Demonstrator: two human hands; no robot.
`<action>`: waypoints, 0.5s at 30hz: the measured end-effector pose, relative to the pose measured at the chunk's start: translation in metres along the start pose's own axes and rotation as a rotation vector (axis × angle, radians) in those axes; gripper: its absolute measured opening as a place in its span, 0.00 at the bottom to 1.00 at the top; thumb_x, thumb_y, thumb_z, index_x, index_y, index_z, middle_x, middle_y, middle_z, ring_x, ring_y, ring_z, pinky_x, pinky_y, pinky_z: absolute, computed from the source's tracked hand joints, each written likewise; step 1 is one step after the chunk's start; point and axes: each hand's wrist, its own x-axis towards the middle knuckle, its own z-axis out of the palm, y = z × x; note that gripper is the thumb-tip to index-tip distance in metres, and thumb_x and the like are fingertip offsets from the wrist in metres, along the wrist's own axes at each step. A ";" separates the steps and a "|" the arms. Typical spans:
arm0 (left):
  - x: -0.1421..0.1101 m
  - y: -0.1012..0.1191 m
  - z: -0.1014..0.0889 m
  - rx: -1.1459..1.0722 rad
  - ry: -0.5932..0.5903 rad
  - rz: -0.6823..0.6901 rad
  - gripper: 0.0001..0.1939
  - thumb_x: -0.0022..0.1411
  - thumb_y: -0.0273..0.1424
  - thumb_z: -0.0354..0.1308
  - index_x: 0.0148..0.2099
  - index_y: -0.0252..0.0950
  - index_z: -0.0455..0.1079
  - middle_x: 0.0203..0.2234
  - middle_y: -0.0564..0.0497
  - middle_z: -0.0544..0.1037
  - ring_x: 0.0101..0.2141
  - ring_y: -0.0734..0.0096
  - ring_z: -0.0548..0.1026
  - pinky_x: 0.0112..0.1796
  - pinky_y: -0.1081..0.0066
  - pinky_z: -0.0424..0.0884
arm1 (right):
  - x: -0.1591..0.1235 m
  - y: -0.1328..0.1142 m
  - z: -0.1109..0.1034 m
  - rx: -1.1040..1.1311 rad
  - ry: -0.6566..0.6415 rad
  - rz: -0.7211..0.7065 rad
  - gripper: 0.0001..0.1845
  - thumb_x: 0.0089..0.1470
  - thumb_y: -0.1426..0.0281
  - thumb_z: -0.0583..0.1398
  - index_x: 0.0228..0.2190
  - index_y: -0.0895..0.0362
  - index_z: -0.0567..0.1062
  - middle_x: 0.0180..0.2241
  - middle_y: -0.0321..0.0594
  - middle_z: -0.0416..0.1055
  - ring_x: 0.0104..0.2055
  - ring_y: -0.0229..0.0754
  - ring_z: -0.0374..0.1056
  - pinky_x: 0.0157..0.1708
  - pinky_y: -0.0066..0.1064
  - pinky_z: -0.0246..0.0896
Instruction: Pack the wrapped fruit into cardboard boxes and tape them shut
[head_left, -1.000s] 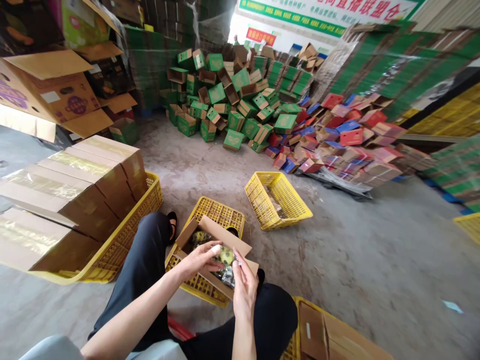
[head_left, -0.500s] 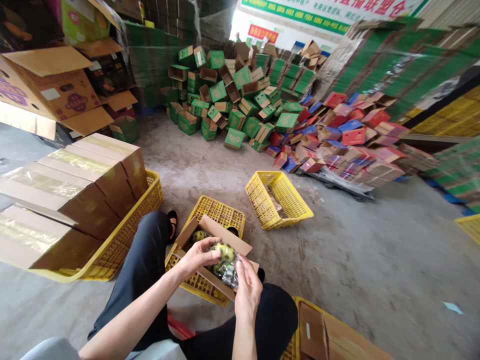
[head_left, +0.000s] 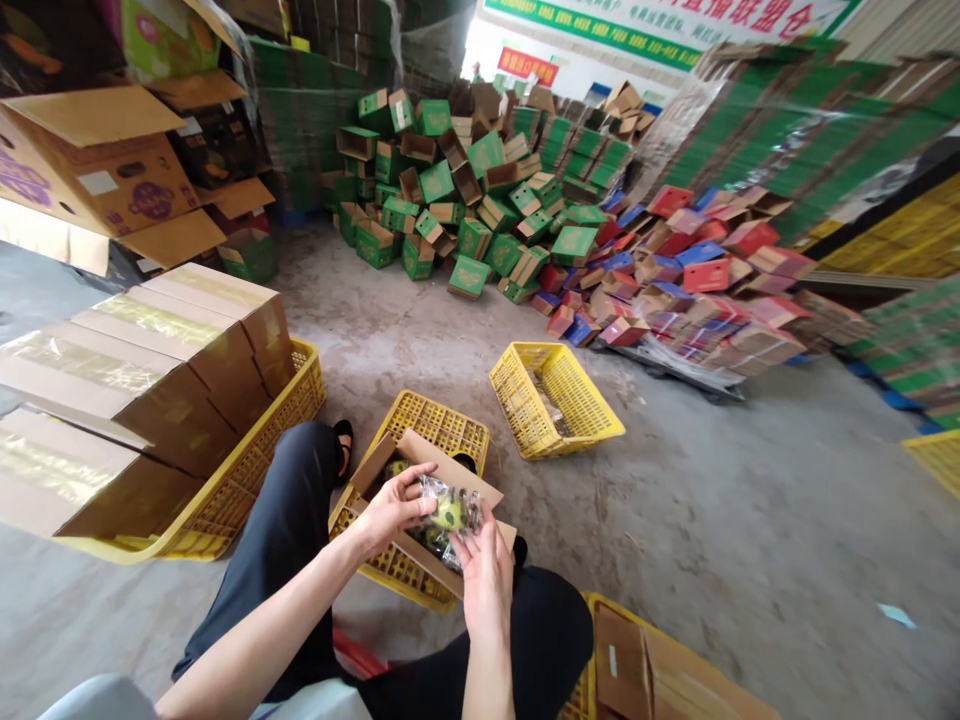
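A clear plastic packet (head_left: pixel 451 513) with a yellow-green and black item inside is held between my two hands; I cannot make out the item's exact kind. My left hand (head_left: pixel 396 512) pinches the packet's left end, thumb in front. At its right end, the fingers of my right hand (head_left: pixel 484 568) are closed on the wrapping. Directly below is an open cardboard box (head_left: pixel 454 472) with more such packets inside, partly hidden by my hands. That box rests on an upturned yellow plastic crate (head_left: pixel 442 425) between my legs.
Taped cartons (head_left: pixel 187 340) fill a yellow crate at left. Another yellow crate (head_left: pixel 585 395) lies ahead on the floor. Cardboard (head_left: pixel 667 670) sits in a crate by my right knee. Heaps of green boxes (head_left: pixel 469 277) and red and blue boxes (head_left: pixel 705 275) lie farther off.
The packet has been turned between my hands, and its yellow-green item now sits lower. My right hand has shifted down slightly and rolled, its fingers now reaching under the packet.
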 end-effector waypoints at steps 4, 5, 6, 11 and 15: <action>-0.004 0.003 0.005 0.022 -0.074 0.063 0.43 0.47 0.37 0.81 0.64 0.37 0.72 0.48 0.42 0.82 0.45 0.61 0.81 0.47 0.67 0.74 | 0.003 0.004 0.003 0.035 0.093 0.064 0.26 0.45 0.53 0.75 0.43 0.55 0.85 0.53 0.51 0.80 0.52 0.58 0.79 0.45 0.44 0.79; -0.005 0.004 0.005 0.029 -0.078 0.066 0.41 0.48 0.37 0.81 0.62 0.37 0.74 0.49 0.42 0.82 0.46 0.61 0.81 0.47 0.68 0.74 | 0.003 0.003 0.003 0.045 0.113 0.064 0.25 0.43 0.55 0.76 0.40 0.55 0.85 0.50 0.50 0.82 0.50 0.57 0.79 0.44 0.42 0.79; -0.005 0.004 0.006 0.044 -0.075 0.059 0.37 0.49 0.38 0.80 0.60 0.36 0.76 0.49 0.42 0.82 0.45 0.62 0.81 0.46 0.69 0.74 | 0.003 0.003 0.004 0.052 0.125 0.061 0.24 0.42 0.55 0.76 0.39 0.55 0.85 0.48 0.48 0.82 0.48 0.56 0.80 0.43 0.41 0.79; -0.002 -0.001 0.008 0.159 0.040 0.066 0.25 0.53 0.47 0.76 0.43 0.30 0.82 0.33 0.46 0.83 0.29 0.74 0.76 0.34 0.76 0.69 | 0.000 0.001 0.008 0.032 0.115 0.005 0.23 0.45 0.54 0.75 0.39 0.55 0.83 0.45 0.46 0.83 0.48 0.54 0.80 0.43 0.39 0.79; 0.000 -0.007 0.011 0.123 0.122 0.126 0.24 0.53 0.48 0.76 0.38 0.31 0.82 0.28 0.49 0.81 0.27 0.75 0.73 0.33 0.76 0.67 | 0.000 0.006 0.007 0.015 0.104 -0.021 0.20 0.49 0.53 0.72 0.37 0.53 0.82 0.45 0.47 0.83 0.49 0.54 0.79 0.43 0.41 0.78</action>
